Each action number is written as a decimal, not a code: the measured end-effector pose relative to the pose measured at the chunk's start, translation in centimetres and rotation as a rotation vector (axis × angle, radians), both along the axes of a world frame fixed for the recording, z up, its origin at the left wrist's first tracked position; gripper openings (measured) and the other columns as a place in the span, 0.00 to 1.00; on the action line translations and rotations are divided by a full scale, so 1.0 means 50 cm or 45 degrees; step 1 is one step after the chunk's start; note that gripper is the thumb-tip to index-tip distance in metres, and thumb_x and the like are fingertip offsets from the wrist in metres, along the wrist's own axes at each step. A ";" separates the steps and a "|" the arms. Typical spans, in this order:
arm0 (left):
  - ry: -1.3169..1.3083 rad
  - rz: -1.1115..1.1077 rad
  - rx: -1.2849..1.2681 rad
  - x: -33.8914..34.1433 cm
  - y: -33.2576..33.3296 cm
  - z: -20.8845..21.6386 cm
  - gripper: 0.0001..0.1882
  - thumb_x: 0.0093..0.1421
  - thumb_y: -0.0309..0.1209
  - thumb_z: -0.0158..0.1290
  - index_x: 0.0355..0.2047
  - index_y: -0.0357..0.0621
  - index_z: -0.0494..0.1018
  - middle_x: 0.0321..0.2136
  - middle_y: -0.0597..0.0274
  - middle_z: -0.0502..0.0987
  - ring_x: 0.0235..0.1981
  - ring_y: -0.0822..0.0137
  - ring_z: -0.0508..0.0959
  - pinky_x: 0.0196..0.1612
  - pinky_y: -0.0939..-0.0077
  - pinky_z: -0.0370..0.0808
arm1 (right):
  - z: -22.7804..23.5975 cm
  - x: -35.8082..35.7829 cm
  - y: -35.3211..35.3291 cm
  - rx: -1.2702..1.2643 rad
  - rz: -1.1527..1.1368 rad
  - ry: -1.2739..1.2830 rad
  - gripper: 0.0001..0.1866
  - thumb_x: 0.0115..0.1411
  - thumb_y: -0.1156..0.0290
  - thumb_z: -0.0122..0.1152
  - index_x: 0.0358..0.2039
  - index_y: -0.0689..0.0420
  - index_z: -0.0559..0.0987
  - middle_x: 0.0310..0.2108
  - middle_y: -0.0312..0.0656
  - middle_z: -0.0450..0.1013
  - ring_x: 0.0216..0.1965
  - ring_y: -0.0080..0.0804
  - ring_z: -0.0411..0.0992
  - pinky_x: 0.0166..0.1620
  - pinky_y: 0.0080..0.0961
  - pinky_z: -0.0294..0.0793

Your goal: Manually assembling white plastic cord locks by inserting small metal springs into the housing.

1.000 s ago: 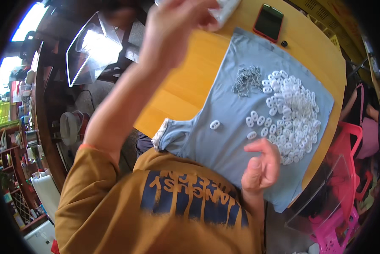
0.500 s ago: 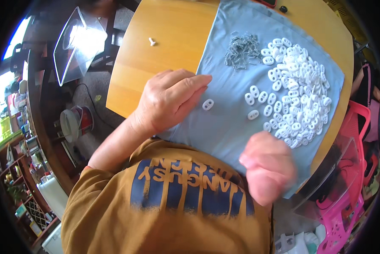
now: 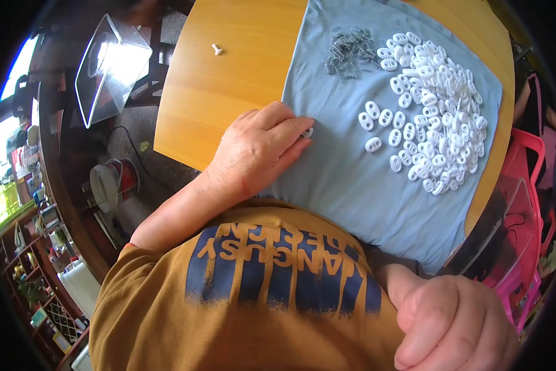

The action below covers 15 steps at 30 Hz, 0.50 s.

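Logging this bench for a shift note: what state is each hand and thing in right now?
left hand: flat on the cloth, fingertips on one white piece
right hand: closed in a fist, off the table
blue cloth: spread flat
white oval pieces: loose heap
small metal springs: small pile
clear plastic box: open, tilted

One head-worn fisheye looks steeply down, close over the table (image 3: 228, 93).
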<state>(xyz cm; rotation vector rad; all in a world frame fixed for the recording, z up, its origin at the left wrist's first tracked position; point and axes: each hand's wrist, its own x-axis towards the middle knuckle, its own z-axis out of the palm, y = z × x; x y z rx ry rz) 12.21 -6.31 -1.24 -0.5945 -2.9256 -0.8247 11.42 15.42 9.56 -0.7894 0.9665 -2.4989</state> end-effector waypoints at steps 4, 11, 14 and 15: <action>0.044 -0.005 -0.020 0.008 0.003 -0.005 0.09 0.49 0.27 0.55 0.33 0.44 0.73 0.28 0.60 0.70 0.27 0.59 0.74 0.30 0.68 0.73 | 0.000 0.004 -0.015 -0.070 0.016 0.016 0.09 0.59 0.64 0.50 0.38 0.40 0.77 0.25 0.34 0.71 0.18 0.25 0.63 0.25 0.20 0.60; 0.046 0.011 0.041 0.018 0.010 0.000 0.11 0.48 0.24 0.56 0.34 0.43 0.72 0.29 0.59 0.71 0.28 0.58 0.74 0.30 0.69 0.72 | -0.001 0.023 0.012 -0.192 0.032 0.026 0.08 0.59 0.65 0.51 0.37 0.40 0.78 0.23 0.34 0.71 0.18 0.24 0.63 0.25 0.20 0.60; 0.021 -0.032 0.135 0.019 0.015 0.011 0.13 0.46 0.22 0.55 0.35 0.41 0.71 0.29 0.58 0.70 0.28 0.57 0.73 0.30 0.68 0.73 | -0.004 0.010 -0.027 -0.236 0.038 0.027 0.08 0.58 0.65 0.51 0.37 0.41 0.78 0.22 0.34 0.70 0.17 0.24 0.63 0.24 0.20 0.60; -0.022 -0.048 0.192 0.019 0.017 0.013 0.14 0.45 0.21 0.54 0.35 0.40 0.71 0.30 0.57 0.70 0.28 0.57 0.73 0.30 0.69 0.72 | -0.005 0.015 -0.012 -0.251 0.040 0.029 0.08 0.58 0.66 0.51 0.36 0.41 0.78 0.22 0.34 0.70 0.17 0.24 0.63 0.24 0.20 0.60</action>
